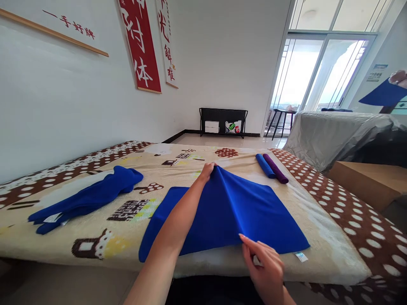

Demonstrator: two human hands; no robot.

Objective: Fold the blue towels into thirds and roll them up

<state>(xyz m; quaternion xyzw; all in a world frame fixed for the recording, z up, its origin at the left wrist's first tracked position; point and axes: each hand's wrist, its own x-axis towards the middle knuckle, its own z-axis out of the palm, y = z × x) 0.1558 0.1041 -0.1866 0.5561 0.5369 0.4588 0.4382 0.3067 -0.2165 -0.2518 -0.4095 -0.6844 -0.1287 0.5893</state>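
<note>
A blue towel (254,212) lies spread on the patterned blanket (190,267) in front of me, with a white tag at its near right corner. My left hand (209,170) is closed on the middle of its far edge and lifts it, so a ridge runs through the cloth toward me. At the near edge my right hand (262,258) pinches the towel between thumb and forefinger. To the left, a crumpled blue towel (92,195) lies in a loose heap with a white tag showing.
A rolled blue towel (265,165) and a rolled purple towel (275,168) lie side by side at the far right. Beyond the bed are a cardboard box (372,182), a plastic-covered piece of furniture (333,131) and a black stool (281,120). Another person's hand (398,77) holds blue cloth.
</note>
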